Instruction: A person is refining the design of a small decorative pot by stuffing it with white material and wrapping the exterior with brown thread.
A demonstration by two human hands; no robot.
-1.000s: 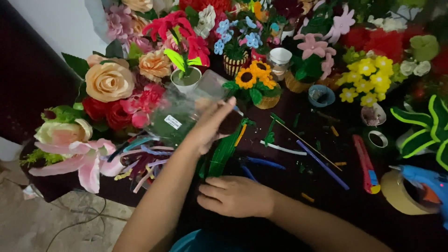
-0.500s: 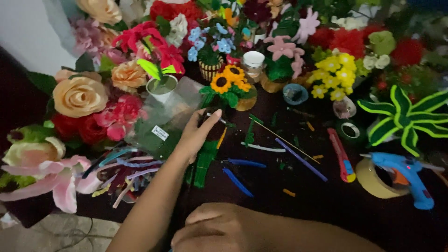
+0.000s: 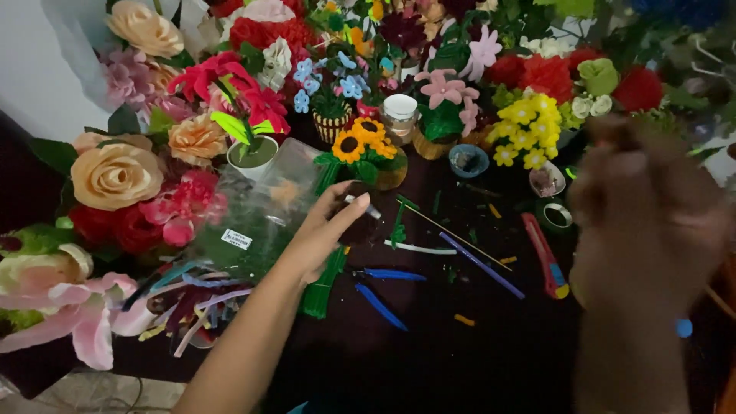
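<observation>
A clear plastic bag (image 3: 261, 222) is lying under the left hand (image 3: 322, 234), whose fingers are pinching a small dark piece, while the right hand (image 3: 652, 230) is blurring, grip unreadable.

Clear glossy plastic bag (image 3: 261, 215); fuzzy matt pipe cleaners (image 3: 192, 295); soft cloth-like flowers (image 3: 115, 176); red plastic cutter (image 3: 543, 254); dark matt table (image 3: 460, 360).
</observation>
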